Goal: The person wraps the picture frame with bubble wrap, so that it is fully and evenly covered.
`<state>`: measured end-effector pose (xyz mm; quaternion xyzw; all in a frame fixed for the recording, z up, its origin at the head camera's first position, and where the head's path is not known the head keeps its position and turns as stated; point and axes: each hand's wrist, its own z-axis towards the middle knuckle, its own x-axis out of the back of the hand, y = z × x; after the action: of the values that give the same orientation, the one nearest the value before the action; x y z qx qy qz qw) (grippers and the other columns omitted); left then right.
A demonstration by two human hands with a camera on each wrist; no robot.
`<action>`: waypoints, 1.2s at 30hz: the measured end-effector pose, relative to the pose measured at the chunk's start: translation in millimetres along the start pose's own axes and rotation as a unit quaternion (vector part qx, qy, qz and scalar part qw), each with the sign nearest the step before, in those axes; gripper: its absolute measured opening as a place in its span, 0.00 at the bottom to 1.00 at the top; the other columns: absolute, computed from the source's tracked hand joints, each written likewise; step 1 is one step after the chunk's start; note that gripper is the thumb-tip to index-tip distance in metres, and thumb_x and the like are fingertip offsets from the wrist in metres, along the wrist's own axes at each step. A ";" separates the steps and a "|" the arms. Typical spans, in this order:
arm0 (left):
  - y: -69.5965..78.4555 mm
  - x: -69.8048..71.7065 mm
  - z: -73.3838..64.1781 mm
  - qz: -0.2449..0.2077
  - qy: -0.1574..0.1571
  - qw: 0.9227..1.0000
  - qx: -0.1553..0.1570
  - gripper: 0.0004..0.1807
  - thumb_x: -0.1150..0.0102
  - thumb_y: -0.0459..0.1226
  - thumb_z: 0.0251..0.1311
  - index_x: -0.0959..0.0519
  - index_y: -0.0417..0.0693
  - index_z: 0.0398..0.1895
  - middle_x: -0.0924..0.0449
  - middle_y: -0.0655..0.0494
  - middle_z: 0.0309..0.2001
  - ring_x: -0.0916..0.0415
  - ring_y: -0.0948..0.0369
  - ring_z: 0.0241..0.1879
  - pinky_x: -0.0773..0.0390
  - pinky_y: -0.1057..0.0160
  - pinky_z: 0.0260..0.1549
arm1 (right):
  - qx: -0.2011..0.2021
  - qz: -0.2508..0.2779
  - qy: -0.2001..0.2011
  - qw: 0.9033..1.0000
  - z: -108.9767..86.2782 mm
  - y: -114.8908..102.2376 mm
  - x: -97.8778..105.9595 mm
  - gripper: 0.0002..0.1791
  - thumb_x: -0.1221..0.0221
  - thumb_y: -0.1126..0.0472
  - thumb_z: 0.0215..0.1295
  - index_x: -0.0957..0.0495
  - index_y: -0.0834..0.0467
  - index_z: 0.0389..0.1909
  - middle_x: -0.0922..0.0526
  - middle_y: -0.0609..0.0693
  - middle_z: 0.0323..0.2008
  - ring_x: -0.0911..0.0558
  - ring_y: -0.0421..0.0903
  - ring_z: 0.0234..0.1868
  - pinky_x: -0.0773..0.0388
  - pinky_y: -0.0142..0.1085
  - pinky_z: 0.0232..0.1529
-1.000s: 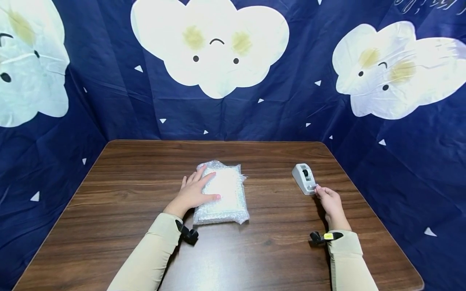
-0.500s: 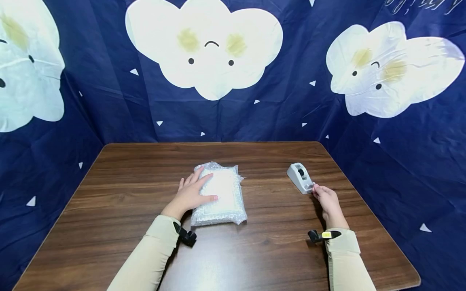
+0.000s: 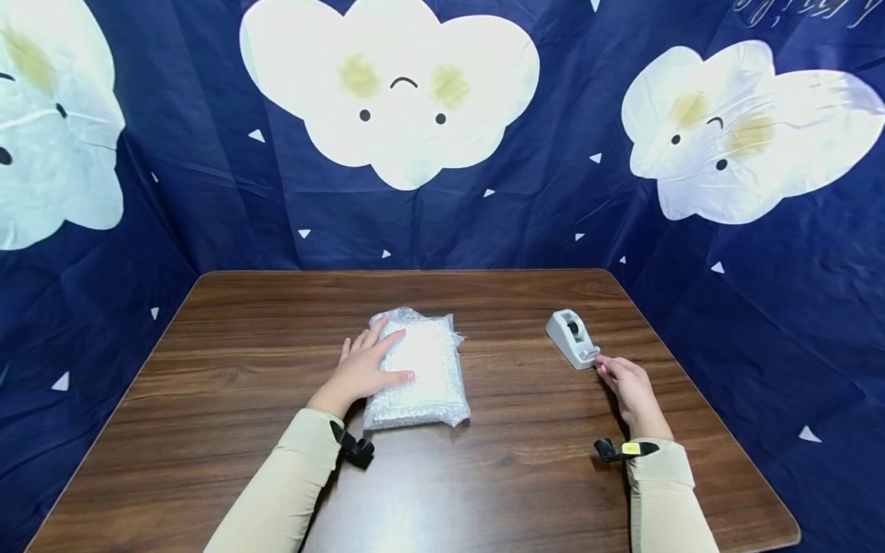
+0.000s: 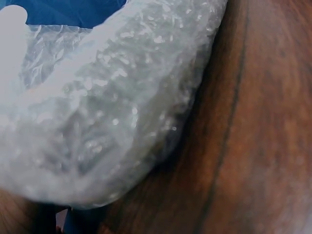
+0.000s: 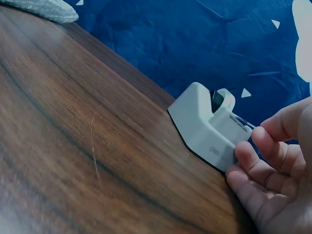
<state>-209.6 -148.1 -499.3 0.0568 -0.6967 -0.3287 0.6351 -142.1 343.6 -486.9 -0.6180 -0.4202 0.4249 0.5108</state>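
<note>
A flat package in bubble wrap (image 3: 422, 384) lies on the table in the head view, with a white rectangular face showing through. My left hand (image 3: 362, 369) rests on its left part, fingers spread. The left wrist view shows the bubble wrap (image 4: 122, 97) close up. To the right stands a white tape dispenser (image 3: 570, 338) with a dark core. At its front end, my right hand (image 3: 629, 388) pinches the end of the clear tape between thumb and forefinger. In the right wrist view, the tape (image 5: 245, 122) runs from the cutter edge to the fingertips, and other fingers touch the dispenser's front.
The brown wood-grain table (image 3: 512, 476) carries the package and dispenser. Dark blue cloth (image 3: 429, 230) with white clouds hangs behind and at both sides. A black camera band (image 3: 356, 445) sits on the left wrist, and another band (image 3: 622, 449) on the right.
The right wrist has shifted slightly to the right, its fingertips staying at the dispenser's front. The left hand and the package hold still. The head view has shifted a little.
</note>
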 end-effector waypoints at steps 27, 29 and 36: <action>-3.1 -4.6 3.1 0.006 -0.005 1.000 0.003 0.54 0.47 0.78 0.49 0.45 0.72 0.80 0.69 0.59 0.83 0.63 0.40 0.79 0.69 0.30 0.70 | 0.084 -0.476 0.079 0.872 -4.7 8.0 6.3 0.16 0.46 0.60 0.67 0.21 0.66 0.24 0.22 0.70 0.48 0.27 0.70 0.52 0.33 0.56 0.55; -3.2 -4.3 3.3 0.007 -0.005 1.000 0.002 0.55 0.47 0.78 0.49 0.45 0.72 0.80 0.69 0.59 0.83 0.63 0.40 0.79 0.69 0.29 0.70 | 0.088 -0.493 0.067 0.863 -2.4 8.9 4.4 0.17 0.46 0.60 0.67 0.22 0.65 0.21 0.23 0.72 0.49 0.30 0.73 0.53 0.37 0.58 0.58; -2.8 -2.5 2.4 0.009 -0.010 1.000 0.006 0.55 0.45 0.77 0.49 0.45 0.72 0.80 0.69 0.58 0.83 0.63 0.39 0.79 0.69 0.29 0.70 | 0.088 -0.534 0.056 0.839 3.7 9.9 -0.9 0.17 0.47 0.61 0.65 0.29 0.63 0.16 0.23 0.70 0.38 0.28 0.71 0.52 0.38 0.59 0.58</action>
<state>-212.3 -148.1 -502.8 0.0508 -0.7051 -0.3194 0.6311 -145.0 342.6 -497.0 -0.2735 -0.6166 0.0864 0.7331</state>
